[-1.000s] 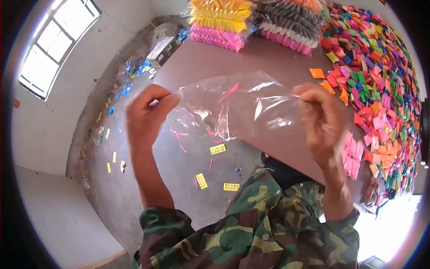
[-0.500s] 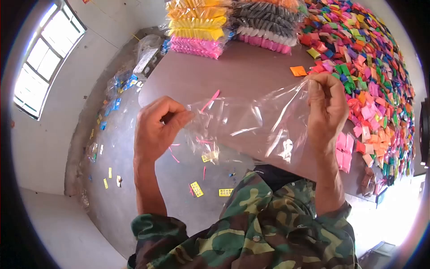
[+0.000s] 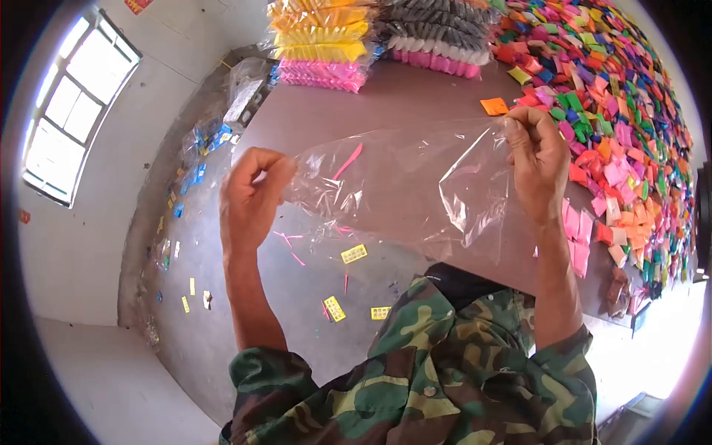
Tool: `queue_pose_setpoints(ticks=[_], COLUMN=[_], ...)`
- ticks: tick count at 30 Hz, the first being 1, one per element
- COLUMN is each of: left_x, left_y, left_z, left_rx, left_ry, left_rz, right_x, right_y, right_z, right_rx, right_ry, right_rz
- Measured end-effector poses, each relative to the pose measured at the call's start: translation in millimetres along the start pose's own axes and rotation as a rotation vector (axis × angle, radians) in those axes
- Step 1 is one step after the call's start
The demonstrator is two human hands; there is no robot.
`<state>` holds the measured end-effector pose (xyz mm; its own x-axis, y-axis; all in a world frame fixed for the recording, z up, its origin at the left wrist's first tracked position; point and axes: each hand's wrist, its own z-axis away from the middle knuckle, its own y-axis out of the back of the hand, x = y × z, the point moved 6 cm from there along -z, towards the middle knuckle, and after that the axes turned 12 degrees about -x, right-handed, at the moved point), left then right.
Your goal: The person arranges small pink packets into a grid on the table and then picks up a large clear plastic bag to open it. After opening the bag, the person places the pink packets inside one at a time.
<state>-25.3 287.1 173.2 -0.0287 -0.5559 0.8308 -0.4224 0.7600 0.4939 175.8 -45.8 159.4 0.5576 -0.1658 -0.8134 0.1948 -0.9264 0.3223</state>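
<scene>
A clear plastic bag (image 3: 400,185) is stretched between my two hands, above the near edge of the brown table. My left hand (image 3: 256,189) pinches its left end, fingers closed. At the upper right corner, my right hand (image 3: 535,152) grips the bag between thumb and fingers. The bag hangs flat and looks see-through, with nothing visible inside it. A pink strip (image 3: 348,161) shows through the film on the tabletop. Just beyond my right hand lies an orange packet (image 3: 494,107).
Stacks of bagged yellow and pink packets (image 3: 320,52) and dark packets (image 3: 437,37) stand at the table's back. A large heap of colourful packets (image 3: 593,96) covers the right side. Yellow cards (image 3: 354,254) and pink strips lie on the floor (image 3: 259,297).
Both hands have risen slightly, and the left has shifted a little left. The bag is now spread wider and flatter between them.
</scene>
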Motion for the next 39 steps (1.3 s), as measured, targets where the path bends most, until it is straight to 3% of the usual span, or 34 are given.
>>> queue_pose_setpoints(ticks=[5, 8, 9, 11, 13, 18, 21, 24, 30, 33, 39], left_x=[-9, -2, 0, 1, -2, 27, 33, 42, 44, 46, 40], left_y=[-19, -31, -34, -43, -57, -94, -115, -132, -152, -148, -145], left_z=[-9, -14, -15, -18, -19, -16, -15, -11, -6, -7, -11], left_rx=[-0.007, 0.096, 0.131, 0.2, 0.264, 0.279, 0.255, 0.211, 0.217, 0.217, 0.111], left_ry=[0.006, 0.015, 0.025, 0.025, 0.003, -0.076, -0.117, -0.067, -0.068, -0.041, -0.122], left_rz=[0.067, 0.066, 0.074, 0.045, -0.024, -0.045, 0.057, 0.24, 0.283, 0.139, -0.114], right_x=[20, -8, -15, -38, -62, -43, -5, 8, 17, 28, 27], right_y=[13, 32, 38, 18, -15, -54, -67, -77, -86, -73, -55], right_z=[-1, 19, 35, 65, 83, 97, 102, 114, 122, 121, 120], right_rx=[0.055, 0.254, 0.165, -0.161, -0.448, -0.484, -0.562, -0.503, -0.409, -0.399, -0.311], right_ry=[-0.006, 0.2, 0.088, 0.146, 0.435, 0.173, -0.234, -0.588, -0.578, -0.579, -0.556], right_rz=[-0.061, 0.121, 0.105, -0.013, 0.094, 0.212, -0.099, -0.778, -1.015, -0.873, -0.862])
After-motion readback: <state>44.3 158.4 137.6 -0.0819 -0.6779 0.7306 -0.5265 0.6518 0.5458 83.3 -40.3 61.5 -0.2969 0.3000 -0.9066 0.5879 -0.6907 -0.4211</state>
